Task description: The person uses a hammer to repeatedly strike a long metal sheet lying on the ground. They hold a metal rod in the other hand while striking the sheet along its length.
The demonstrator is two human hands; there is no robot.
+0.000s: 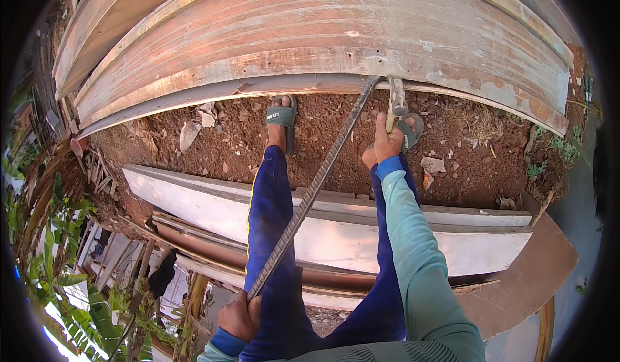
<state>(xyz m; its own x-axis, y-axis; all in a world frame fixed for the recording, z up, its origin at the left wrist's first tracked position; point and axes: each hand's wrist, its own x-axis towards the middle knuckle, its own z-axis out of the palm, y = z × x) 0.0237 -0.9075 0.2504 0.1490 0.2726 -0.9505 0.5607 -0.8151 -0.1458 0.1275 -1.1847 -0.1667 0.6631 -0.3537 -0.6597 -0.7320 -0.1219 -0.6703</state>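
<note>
1. Head view: your left hand (237, 317) is curled snugly around the low end of the ribbed steel bar (316, 184), next to your left leg (270, 213).
2. Your right hand (387, 145) is wrapped around the handle of the hammer (396, 97), with your thumb lying along it.
3. The bar slants away from you, and its far tip is at the near edge of the big wooden panel (323, 36). The hammer's head is just beside that tip. I can't tell if the two touch.
4. The bar could slip off the wood if you push hard, since only its tip seems to sit there. It might then jump toward your leg.
5. The hammer is close to your right sandal (414, 133). If your grip slides, it could drop there, and that sandal would not stop a hard knock.
6. The panel looks old and worn, so its edge could crack if you pull too much.
7. The dirt (239, 149) is lumpy, and white boards (329, 239) lie behind your feet. Stepping back without looking could trip you.
</note>
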